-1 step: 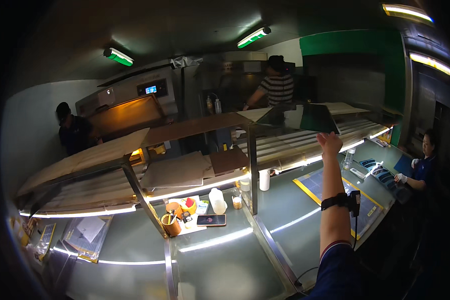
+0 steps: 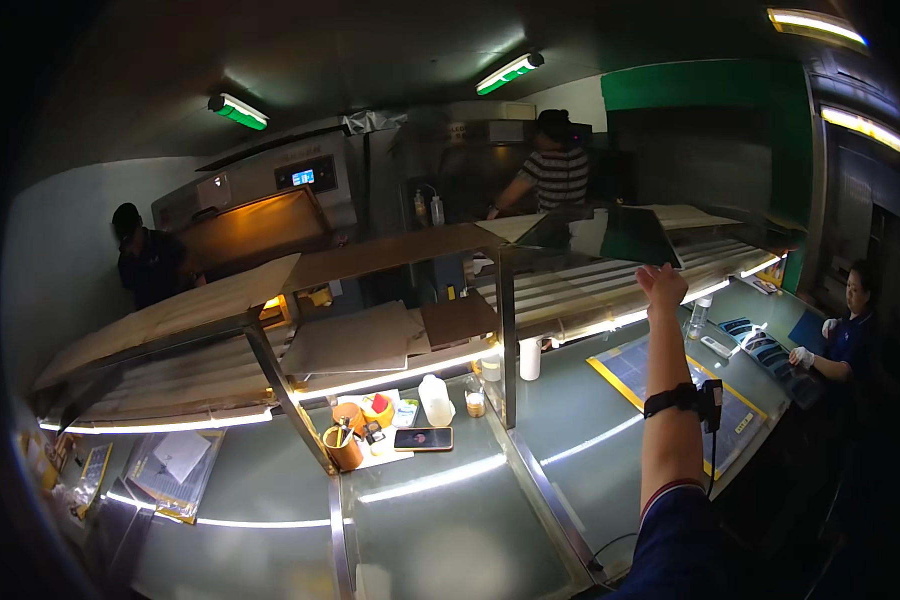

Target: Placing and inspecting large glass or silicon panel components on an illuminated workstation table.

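My right arm stretches up and forward, a black strap with a small box around its forearm. At the end of it, my right hand (image 2: pixel 662 286) is closed at the near edge of a dark glossy sheet (image 2: pixel 638 238), fingers curled and pressed together. The sheet lies tilted on the top of the shelf rack, above the lit tubes. Part of the grip is hidden behind the hand. My left hand is out of view. Beneath my forearm, a dark blue panel with a yellow border (image 2: pixel 620 368) lies on the glass table.
A metal post (image 2: pixel 507 340) holds up the shelf rack. A phone (image 2: pixel 423 439), a pen cup (image 2: pixel 343 449) and a white bottle (image 2: pixel 435 400) stand below. One person (image 2: pixel 560 170) works behind, another at left, and a gloved co-worker (image 2: pixel 850 325) handles curved dark strips at right.
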The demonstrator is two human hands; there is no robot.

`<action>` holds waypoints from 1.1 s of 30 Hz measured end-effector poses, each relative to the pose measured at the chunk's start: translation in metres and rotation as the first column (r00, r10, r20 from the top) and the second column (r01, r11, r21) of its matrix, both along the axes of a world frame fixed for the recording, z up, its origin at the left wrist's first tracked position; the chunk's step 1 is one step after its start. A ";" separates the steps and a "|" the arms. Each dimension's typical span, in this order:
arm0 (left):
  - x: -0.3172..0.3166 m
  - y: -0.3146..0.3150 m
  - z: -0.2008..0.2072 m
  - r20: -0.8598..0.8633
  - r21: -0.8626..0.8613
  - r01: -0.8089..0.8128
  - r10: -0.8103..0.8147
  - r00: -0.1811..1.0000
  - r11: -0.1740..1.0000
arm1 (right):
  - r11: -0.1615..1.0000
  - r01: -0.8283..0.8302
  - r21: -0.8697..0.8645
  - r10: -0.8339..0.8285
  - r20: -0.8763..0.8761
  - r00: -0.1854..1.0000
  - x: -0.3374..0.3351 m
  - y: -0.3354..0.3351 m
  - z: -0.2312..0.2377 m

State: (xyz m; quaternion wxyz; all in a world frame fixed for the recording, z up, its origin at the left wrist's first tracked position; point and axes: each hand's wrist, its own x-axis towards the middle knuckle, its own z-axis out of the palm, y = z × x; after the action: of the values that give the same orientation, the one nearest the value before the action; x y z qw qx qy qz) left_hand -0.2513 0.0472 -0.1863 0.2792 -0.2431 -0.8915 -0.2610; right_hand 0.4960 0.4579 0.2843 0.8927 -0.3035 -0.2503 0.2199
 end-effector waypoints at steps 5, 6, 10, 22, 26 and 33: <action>0.012 0.010 0.009 -0.014 0.007 -0.019 0.019 1.000 1.000 | 0.991 0.043 -0.130 -0.038 0.041 0.998 0.012 -0.007 -0.008; 0.014 0.013 0.008 -0.009 0.006 -0.015 0.015 1.000 1.000 | 0.999 0.020 -0.049 -0.015 0.098 0.995 0.013 -0.008 -0.027; 0.009 0.006 0.025 -0.028 0.038 -0.048 0.049 0.998 0.998 | 0.930 0.030 -0.367 0.097 0.322 0.942 -0.019 -0.054 -0.143; 0.013 0.014 0.016 -0.076 -0.014 -0.031 0.029 0.997 0.999 | 0.451 0.755 -0.477 0.243 0.879 0.410 -0.044 -0.309 -0.432; -0.032 -0.004 -0.039 0.010 0.018 -0.106 0.106 0.994 0.994 | 0.419 0.794 -0.441 0.291 0.893 0.342 -0.072 -0.303 -0.427; 0.025 0.021 0.034 0.268 0.025 -0.108 0.098 0.958 0.994 | 0.223 0.904 -0.364 0.392 0.883 0.258 -0.047 -0.308 -0.435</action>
State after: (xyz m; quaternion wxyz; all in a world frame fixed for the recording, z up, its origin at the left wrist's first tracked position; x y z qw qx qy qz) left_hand -0.2268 0.0684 -0.1525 0.1748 -0.1536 -0.9271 -0.2937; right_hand 0.4494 0.1502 -0.1511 0.2216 -0.8628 -0.4392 -0.1164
